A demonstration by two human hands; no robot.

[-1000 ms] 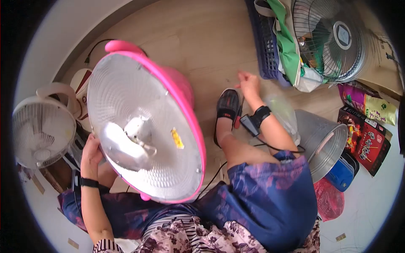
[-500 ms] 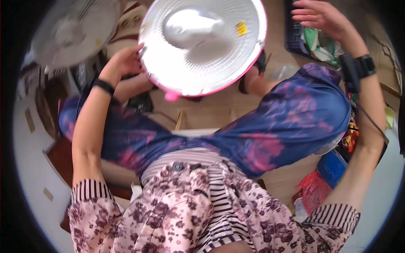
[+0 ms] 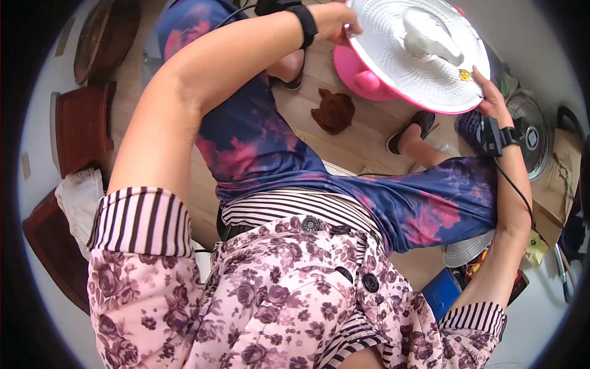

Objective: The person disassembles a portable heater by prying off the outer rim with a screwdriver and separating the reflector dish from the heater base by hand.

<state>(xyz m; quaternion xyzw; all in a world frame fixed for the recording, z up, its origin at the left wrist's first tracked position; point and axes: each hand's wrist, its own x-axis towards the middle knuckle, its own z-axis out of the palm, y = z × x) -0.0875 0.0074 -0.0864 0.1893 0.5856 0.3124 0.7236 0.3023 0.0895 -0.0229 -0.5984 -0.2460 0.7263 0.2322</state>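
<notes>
A round dish heater point(image 3: 393, 52) with a silvery reflector, wire grille and pink rim is tilted up at the top right. Its pink base point(image 3: 359, 77) shows below and behind the dish, partly hidden by it. At the dish's left edge, my left hand point(image 3: 335, 23) is closed around the rim. Opposite it, my right hand point(image 3: 490, 95) holds the lower right rim, its fingertips on the front near a yellow sticker point(image 3: 464, 75). Dark straps circle both my wrists, and the right one carries a small black device point(image 3: 491, 136) with a cable.
A brown cloth point(image 3: 334, 111) lies on the floor between my feet. At right stand a fan point(image 3: 533, 136) and cardboard point(image 3: 550, 197). A blue box point(image 3: 441, 293) is near my right elbow. Wooden furniture point(image 3: 81, 129) and a white cloth point(image 3: 83, 206) are at left.
My right hand, earlier raised and apart from the heater, now grips its right rim. The view has swung, and the heater now appears farther right, with its pink base showing.
</notes>
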